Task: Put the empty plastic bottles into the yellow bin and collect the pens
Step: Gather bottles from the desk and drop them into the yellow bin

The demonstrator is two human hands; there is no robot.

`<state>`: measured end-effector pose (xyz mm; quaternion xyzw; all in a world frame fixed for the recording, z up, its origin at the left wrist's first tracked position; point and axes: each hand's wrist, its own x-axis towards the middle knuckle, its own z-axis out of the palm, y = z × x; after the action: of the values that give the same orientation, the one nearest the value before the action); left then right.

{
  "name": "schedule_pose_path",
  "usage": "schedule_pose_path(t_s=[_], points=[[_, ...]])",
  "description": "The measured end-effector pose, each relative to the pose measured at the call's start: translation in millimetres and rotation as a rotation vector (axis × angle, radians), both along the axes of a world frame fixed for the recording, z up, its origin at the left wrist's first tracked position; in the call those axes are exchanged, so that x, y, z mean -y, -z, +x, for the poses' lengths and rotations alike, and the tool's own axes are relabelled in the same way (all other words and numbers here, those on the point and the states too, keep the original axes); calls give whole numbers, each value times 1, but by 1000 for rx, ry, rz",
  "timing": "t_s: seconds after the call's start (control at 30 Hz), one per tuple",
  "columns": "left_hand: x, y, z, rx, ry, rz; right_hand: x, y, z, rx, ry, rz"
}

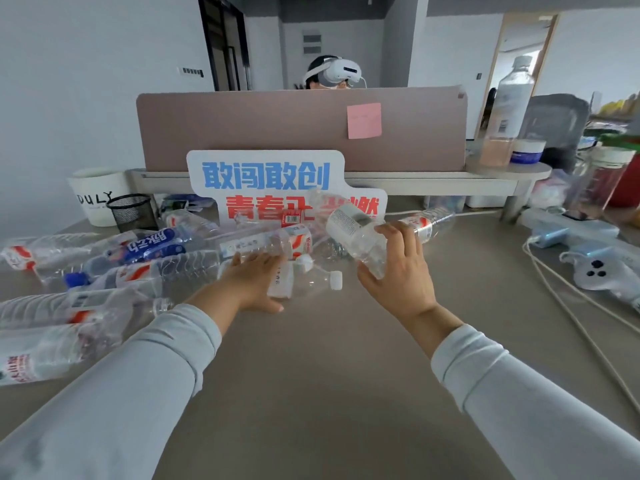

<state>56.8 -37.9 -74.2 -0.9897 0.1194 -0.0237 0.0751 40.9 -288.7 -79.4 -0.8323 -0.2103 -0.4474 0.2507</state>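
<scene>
My right hand (398,271) grips a clear empty plastic bottle (353,230) and holds it tilted above the desk. My left hand (249,282) closes around a small clear bottle with a white cap (304,282) that lies on the desk. Several more empty bottles (145,258) lie in a heap across the left side of the desk, some with red-and-white labels, one with a blue label (152,245). Another bottle (426,223) lies behind my right hand. No yellow bin and no pens are in view.
A black mesh pen cup (133,212) and a white cup (98,197) stand at the back left. A printed sign (266,178) leans on a brown divider (301,129). Cables, chargers (550,237) and a white controller (602,273) lie at the right. A person sits behind the divider.
</scene>
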Motion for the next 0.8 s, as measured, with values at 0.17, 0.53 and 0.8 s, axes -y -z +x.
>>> schedule_pose_path(t_s=[0.17, 0.53, 0.8], points=[[-5, -6, -15, 216, 130, -78, -12, -6, 2, -8, -16, -4], [-110, -43, -135, 668, -74, -325, -125, -58, -9, 80, -299, 77], [-246, -55, -293, 847, -472, -273, -314, -60, -87, 148, -728, 30]])
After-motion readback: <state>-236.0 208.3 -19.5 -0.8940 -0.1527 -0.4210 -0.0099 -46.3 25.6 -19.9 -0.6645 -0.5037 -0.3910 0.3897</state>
